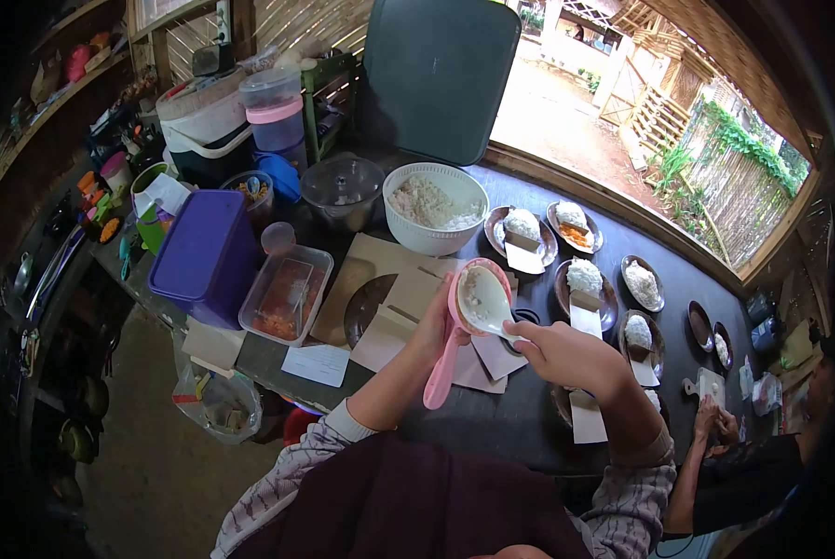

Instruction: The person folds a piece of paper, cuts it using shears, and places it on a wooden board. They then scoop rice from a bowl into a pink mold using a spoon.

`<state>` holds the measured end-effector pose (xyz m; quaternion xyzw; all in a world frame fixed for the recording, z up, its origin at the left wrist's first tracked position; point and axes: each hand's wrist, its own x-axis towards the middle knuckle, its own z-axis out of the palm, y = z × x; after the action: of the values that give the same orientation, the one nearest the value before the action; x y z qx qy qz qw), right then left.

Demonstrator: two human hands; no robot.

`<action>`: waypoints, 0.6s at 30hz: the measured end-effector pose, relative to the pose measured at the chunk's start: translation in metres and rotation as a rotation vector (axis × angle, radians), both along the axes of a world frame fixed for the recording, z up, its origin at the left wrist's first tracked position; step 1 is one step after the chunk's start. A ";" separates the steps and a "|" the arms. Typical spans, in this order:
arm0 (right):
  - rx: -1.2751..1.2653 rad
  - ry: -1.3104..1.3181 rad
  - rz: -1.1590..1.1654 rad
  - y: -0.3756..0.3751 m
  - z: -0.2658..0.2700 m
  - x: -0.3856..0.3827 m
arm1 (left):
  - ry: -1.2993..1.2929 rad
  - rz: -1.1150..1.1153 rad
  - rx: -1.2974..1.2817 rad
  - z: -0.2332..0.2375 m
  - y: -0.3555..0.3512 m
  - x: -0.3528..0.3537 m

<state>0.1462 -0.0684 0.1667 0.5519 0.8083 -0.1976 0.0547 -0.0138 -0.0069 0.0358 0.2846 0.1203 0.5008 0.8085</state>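
My left hand (433,321) is closed around a pink measuring cup (446,373) with a long handle, held over the table. With closed fingers my right hand (566,358) grips a white rice spoon (492,303), its bowl over the cup's opening. Some rice shows at the spoon; how much lies inside the cup is partly hidden. Beyond both hands stands a white basket (433,240) holding rice. To the right are several brown plates (611,303) with mounds of rice (584,276) and folded card pieces. Below the cup lie flat brown cardboard pieces (391,345).
At left, a clear container (317,279) of orange-red food stands beside a purple box (203,247). A lidded pot (342,186) and a dark upright board (436,84) are behind. At right, another person's hands (711,419) work near a white board (706,387).
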 end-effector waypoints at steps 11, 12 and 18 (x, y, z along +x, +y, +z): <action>-0.433 0.462 -0.200 0.031 0.003 0.040 | -0.149 0.027 -0.157 -0.014 0.013 -0.001; -0.409 0.404 -0.209 0.033 0.004 0.040 | -0.160 0.005 -0.130 -0.016 0.014 -0.002; 0.066 0.117 0.129 0.032 -0.022 0.026 | 0.010 0.016 -0.119 -0.026 0.017 0.002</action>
<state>0.1722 -0.0366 0.1445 0.4877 0.8501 -0.1989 0.0021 -0.0113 0.0104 0.0093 0.2375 0.1564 0.4979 0.8193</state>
